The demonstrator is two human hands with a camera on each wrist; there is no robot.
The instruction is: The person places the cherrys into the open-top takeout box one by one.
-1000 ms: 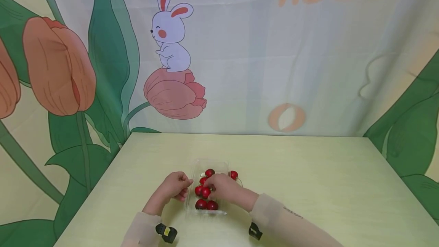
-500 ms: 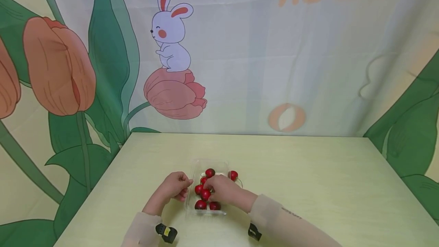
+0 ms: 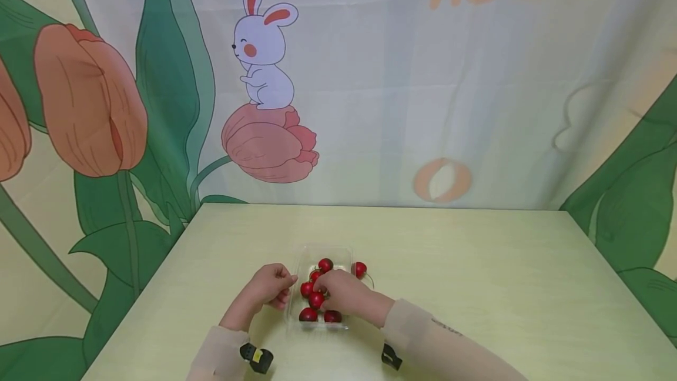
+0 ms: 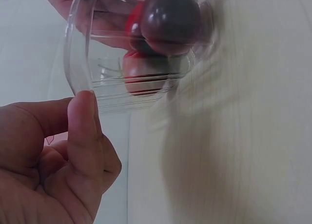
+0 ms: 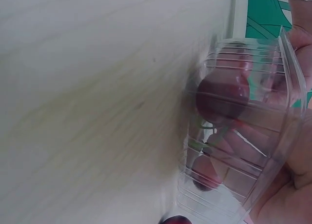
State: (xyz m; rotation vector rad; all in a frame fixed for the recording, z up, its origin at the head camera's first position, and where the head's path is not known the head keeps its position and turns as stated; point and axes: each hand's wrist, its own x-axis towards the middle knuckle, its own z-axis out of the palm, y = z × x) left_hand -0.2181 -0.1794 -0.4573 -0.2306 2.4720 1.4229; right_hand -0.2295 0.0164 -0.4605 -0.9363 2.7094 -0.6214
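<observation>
A clear plastic box (image 3: 292,304) with several red cherries stands on the table. My left hand (image 3: 270,287) pinches its left rim between thumb and finger; the left wrist view shows the fingertips right at the rim (image 4: 73,53). My right hand (image 3: 346,294) reaches into the box over its right side, fingers curled at a cherry (image 3: 316,300) in the middle. In the right wrist view, the right fingers show through the clear wall (image 5: 243,180), behind a dark cherry (image 5: 223,98) and green stems. The palm hides some of the box's right half.
One cherry (image 3: 359,270) with a long stem lies on the table (image 3: 476,287) just outside the box's right side. Behind the table's back edge hangs a curtain (image 3: 370,104) printed with a rabbit and tulips.
Cherries in the box have shifted slightly: the front two have spread apart, and the one at my right fingertips has moved a little nearer. My left hand stays at the rim.
</observation>
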